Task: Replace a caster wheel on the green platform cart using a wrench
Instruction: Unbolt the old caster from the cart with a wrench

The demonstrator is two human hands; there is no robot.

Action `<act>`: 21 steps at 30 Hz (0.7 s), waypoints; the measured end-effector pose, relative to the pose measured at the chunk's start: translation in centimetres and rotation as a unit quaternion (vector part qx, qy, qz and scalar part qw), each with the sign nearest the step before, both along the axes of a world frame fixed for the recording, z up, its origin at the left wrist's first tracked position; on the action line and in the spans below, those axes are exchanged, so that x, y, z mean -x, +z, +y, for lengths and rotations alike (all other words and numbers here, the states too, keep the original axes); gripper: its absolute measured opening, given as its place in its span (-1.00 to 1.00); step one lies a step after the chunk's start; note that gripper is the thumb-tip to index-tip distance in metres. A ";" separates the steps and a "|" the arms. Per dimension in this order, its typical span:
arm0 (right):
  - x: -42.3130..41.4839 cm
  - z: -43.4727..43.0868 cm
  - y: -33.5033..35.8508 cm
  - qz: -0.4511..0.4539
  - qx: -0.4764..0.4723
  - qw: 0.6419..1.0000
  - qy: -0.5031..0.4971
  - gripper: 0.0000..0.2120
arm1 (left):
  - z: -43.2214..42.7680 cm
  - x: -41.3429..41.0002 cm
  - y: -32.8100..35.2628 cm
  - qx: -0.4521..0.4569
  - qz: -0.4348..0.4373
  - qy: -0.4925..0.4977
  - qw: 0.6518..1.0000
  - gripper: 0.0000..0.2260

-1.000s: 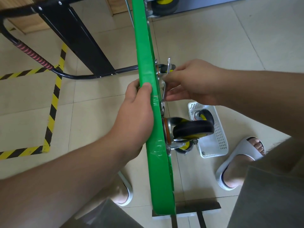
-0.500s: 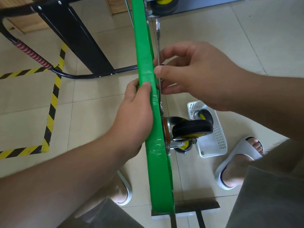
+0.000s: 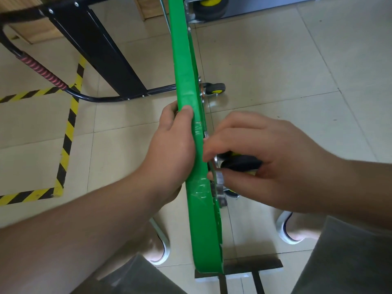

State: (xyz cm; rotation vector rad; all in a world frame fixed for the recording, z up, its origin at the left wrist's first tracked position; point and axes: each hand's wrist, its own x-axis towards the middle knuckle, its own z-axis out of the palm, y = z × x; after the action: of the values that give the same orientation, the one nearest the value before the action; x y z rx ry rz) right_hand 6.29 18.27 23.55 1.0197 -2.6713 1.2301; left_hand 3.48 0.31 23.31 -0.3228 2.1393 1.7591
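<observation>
The green platform cart point(image 3: 186, 85) stands on its edge, running from top centre down to the bottom. My left hand point(image 3: 171, 145) grips its upper edge from the left side. On the underside, my right hand point(image 3: 254, 160) curls round the near caster wheel point(image 3: 239, 163), black with a yellow hub, with the fingers over it and the thumb beneath. Its silver mounting bracket point(image 3: 219, 187) sits against the platform. A second caster point(image 3: 215, 89) is mounted farther along. No wrench shows in this view.
The cart's black folded handle frame point(image 3: 101, 60) with a red-wrapped grip point(image 3: 42, 73) lies to the left. Yellow-black tape point(image 3: 67, 132) marks the tiled floor. My feet in white slippers point(image 3: 288, 230) flank the platform. A third caster point(image 3: 210, 5) is at the top.
My right hand has dropped from the upper part of the platform, where it held a wrench, down onto the near caster wheel. The wrench is out of sight. My left hand has stayed put.
</observation>
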 end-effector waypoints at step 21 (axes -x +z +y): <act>9.0 -0.2 0.0 -0.348 0.268 0.861 -0.256 -0.83 | 0.8 0.3 0.2 0.005 -0.040 0.031 0.999 -0.76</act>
State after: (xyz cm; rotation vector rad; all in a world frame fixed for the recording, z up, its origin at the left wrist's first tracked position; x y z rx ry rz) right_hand -2.68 18.12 23.59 -0.2662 -2.4212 2.2810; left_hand 3.14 1.07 23.49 -0.4588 2.1032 1.7391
